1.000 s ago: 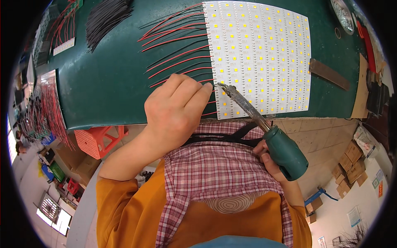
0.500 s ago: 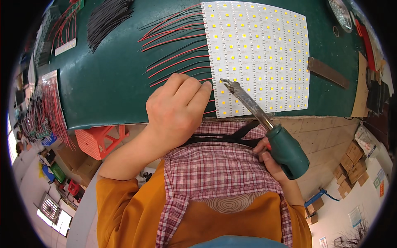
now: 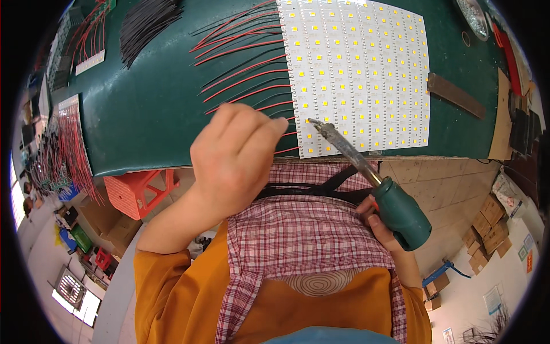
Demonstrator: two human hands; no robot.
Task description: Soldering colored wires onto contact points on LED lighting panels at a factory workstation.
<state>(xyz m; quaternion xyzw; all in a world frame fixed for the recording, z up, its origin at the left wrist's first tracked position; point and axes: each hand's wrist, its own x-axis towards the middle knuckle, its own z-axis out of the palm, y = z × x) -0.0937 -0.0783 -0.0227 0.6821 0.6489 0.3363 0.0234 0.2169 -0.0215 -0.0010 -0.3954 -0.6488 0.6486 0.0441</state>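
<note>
A white LED panel (image 3: 358, 80) dotted with yellow squares lies on the green table mat. Red and black wires (image 3: 246, 80) stick out from its left edge. My left hand (image 3: 235, 152) is closed in a pinch beside that edge, low on the panel, on what looks like a thin wire; the palm side is hidden. My right hand (image 3: 378, 223) grips the green handle of a soldering iron (image 3: 349, 152), partly behind it. The iron's bent tip hovers over or touches the panel near its lower left; I cannot tell which.
A bundle of black wires (image 3: 148, 26) lies at the far left. Wired boards (image 3: 71, 126) hang over the left table edge. A brown strip (image 3: 456, 96) lies right of the panel, below a metal dish (image 3: 473, 18). A red stool (image 3: 134, 192) stands under the table's left part.
My left hand has drawn back slightly left and down from the panel edge. The soldering iron's tip sits a little lower over the panel. The panel appears slightly higher in view.
</note>
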